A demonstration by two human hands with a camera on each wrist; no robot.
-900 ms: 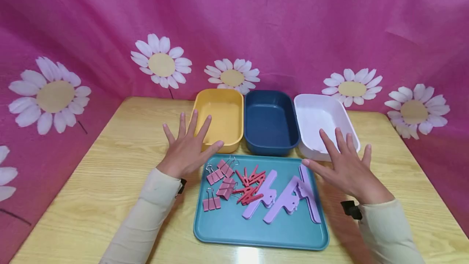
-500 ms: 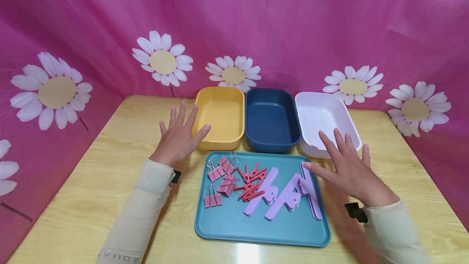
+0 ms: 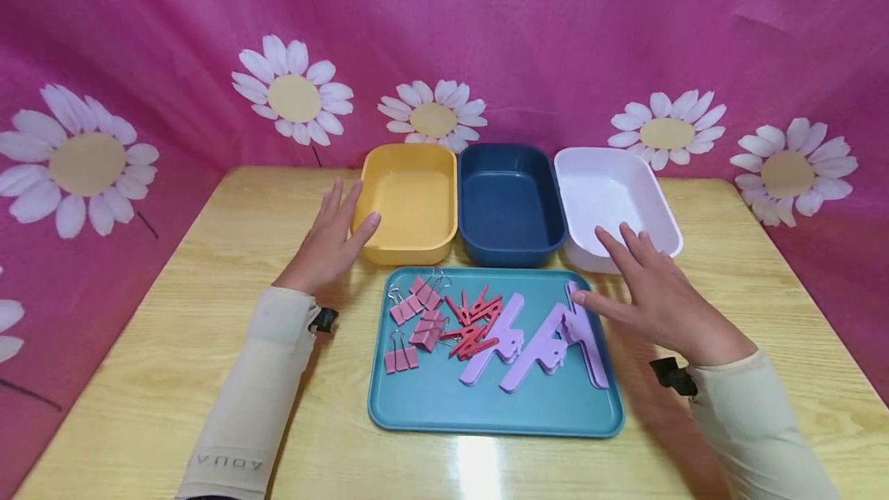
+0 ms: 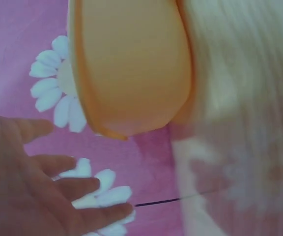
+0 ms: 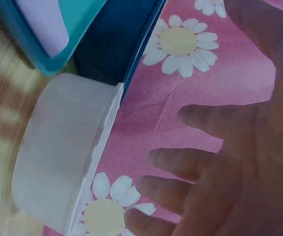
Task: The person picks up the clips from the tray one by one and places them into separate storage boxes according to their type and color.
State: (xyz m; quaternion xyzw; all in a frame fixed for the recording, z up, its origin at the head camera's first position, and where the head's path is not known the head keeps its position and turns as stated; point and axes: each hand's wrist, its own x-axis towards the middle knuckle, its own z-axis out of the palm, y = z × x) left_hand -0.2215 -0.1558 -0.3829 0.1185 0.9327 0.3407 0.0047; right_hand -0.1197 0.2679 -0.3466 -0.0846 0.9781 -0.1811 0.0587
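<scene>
My left hand (image 3: pixel 328 241) hovers beside the left side of the yellow bin (image 3: pixel 410 203), fingers spread and holding nothing. In the left wrist view its extended fingers lie apart from the bin's wall. My right hand (image 3: pixel 653 292), also spread, is over the near edge of the white bin (image 3: pixel 611 195) and the tray's right side; it holds nothing. On the teal tray (image 3: pixel 486 411) lie pink binder clips (image 3: pixel 401 359) at the left, small red clothespins (image 3: pixel 472 339) in the middle and long lilac bag clips (image 3: pixel 535 357) at the right.
A navy bin (image 3: pixel 512 203) stands between the yellow and white bins, all in a row behind the tray. They sit on a wooden table (image 3: pixel 174 315). A magenta cloth (image 3: pixel 528 37) with daisies hangs behind and at the sides.
My left hand has drawn leftward from in front of the yellow bin to its side. The right hand has stayed near the white bin, tilting a little. The whole head view has shifted slightly.
</scene>
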